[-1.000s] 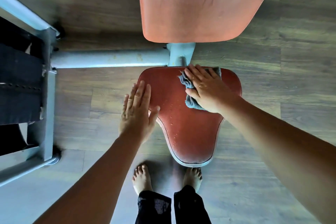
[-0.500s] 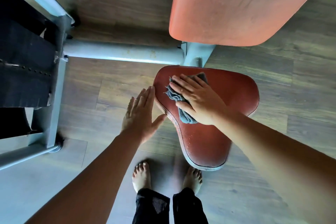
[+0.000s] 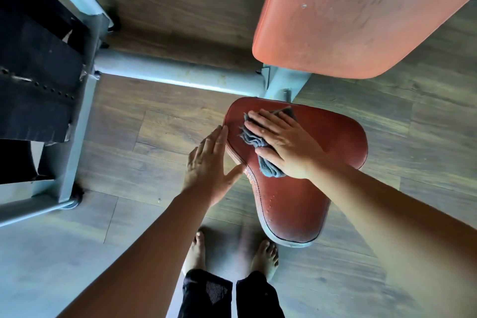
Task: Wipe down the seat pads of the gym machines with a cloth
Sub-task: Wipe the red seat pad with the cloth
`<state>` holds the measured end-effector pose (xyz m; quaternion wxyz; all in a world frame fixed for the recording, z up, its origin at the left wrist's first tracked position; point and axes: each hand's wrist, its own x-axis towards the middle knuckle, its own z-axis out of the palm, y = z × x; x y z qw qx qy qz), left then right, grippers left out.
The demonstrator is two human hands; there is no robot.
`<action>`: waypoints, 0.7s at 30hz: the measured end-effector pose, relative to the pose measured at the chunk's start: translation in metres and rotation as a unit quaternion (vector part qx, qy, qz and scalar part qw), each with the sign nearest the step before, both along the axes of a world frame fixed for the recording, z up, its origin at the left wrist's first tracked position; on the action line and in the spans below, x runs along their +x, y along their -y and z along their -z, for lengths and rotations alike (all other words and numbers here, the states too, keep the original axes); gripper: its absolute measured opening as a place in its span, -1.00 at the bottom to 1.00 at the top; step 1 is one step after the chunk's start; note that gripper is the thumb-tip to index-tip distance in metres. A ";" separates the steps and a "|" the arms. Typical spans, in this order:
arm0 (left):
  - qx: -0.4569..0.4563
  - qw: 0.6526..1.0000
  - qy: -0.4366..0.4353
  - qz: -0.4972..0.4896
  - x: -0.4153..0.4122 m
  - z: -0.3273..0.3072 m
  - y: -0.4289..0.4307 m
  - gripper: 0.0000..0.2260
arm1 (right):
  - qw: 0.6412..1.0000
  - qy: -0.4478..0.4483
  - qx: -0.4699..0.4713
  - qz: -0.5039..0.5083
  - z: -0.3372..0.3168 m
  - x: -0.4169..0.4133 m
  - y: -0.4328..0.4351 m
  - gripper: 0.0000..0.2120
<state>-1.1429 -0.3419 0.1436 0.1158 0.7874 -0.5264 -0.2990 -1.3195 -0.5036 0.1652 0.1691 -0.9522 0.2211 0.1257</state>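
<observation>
Floor: wood-look planks (image 3: 167, 124), seen from overhead. We list:

- Seat pad (image 3: 296, 214), dark red with stitched edge, on a grey frame tube (image 3: 175, 76).
- Cloth (image 3: 268, 170), grey and folded, lying on the wide rear part of the seat pad.
- Right hand (image 3: 281, 142), flat with fingers straight, pressing on the cloth.
- Left hand (image 3: 209, 165), fingers straight and together with the thumb spread, laid along the pad's left edge and holding nothing.
- Back pad (image 3: 348, 15), orange, above the seat pad.
- Weight stack (image 3: 33, 72), black, far left.
- Bare feet (image 3: 265, 255), below the seat's narrow end.
</observation>
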 end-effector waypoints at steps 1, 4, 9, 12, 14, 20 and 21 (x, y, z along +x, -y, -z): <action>0.000 1.000 -0.001 0.001 0.000 0.001 0.000 -0.10 | 1.000 0.001 -0.012 0.027 0.004 0.012 0.011 -0.38; 0.002 1.000 -0.002 -0.004 0.000 0.003 -0.001 -0.10 | 0.990 -0.031 -0.040 0.128 0.014 0.054 0.021 -0.40; 0.000 1.000 -0.015 -0.023 -0.003 0.001 -0.006 -0.09 | 0.999 -0.006 -0.031 0.003 0.004 0.034 -0.013 -0.35; -0.004 0.999 -0.013 -0.029 -0.001 0.002 -0.006 -0.10 | 0.994 -0.010 -0.010 -0.112 0.000 0.001 -0.013 -0.37; -0.001 1.000 -0.015 -0.025 -0.001 0.003 -0.007 -0.10 | 0.993 -0.017 -0.011 -0.114 0.002 0.006 0.006 -0.37; 0.000 1.000 -0.001 -0.020 -0.004 0.003 -0.008 -0.11 | 0.999 -0.017 -0.018 0.024 0.010 0.063 0.017 -0.31; -0.002 1.000 -0.001 -0.020 -0.005 0.002 -0.008 -0.11 | 1.000 -0.012 -0.018 0.004 0.009 0.057 0.010 -0.32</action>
